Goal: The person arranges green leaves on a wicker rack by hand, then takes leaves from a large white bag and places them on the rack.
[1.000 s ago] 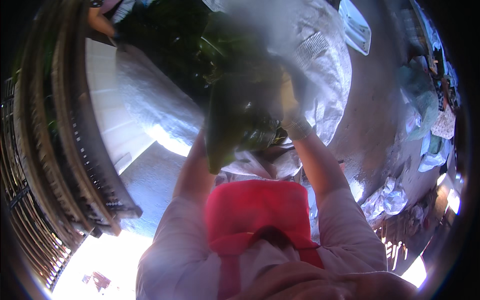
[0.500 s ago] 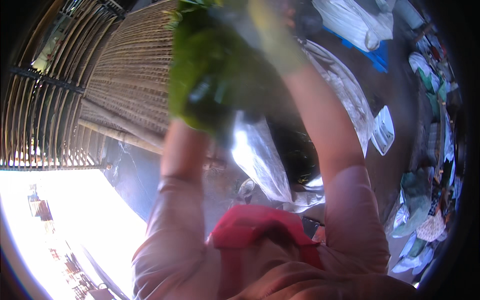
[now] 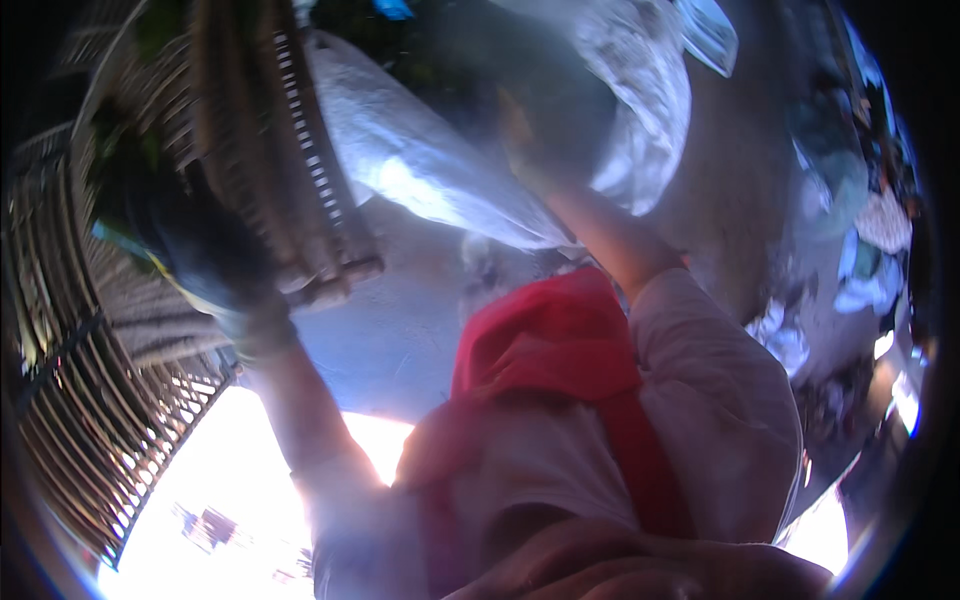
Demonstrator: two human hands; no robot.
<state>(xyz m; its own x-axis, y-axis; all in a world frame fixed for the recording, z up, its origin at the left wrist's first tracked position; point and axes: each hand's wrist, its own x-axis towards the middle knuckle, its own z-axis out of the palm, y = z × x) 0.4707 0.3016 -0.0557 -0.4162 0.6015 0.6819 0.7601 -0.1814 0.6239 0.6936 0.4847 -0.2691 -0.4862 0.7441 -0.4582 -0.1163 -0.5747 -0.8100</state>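
Note:
On the left, my left hand (image 3: 205, 240), in a dark glove with a pale cuff, reaches over the slatted bamboo rack. Dark green leaves (image 3: 125, 165) lie against its far side; blur and shadow hide the fingers, so I cannot tell whether it grips them. My right hand (image 3: 530, 150), in a yellowish glove, reaches into the mouth of a large white sack (image 3: 420, 165). Its fingers are smeared by motion and whatever they touch is not readable. Dark, leafy-looking contents (image 3: 440, 45) show inside the sack.
The bamboo rack (image 3: 240, 120) fills the upper left, its pole ends jutting toward me. A white plastic container (image 3: 708, 35) sits beyond the sack. Cloths and bags (image 3: 870, 270) are heaped along the right edge. Glaring light comes from the lower left.
The view has swung, so the rack and sack sit differently. My hands, earlier together at a bunch of green leaves, have parted: left over the rack, right down into the sack.

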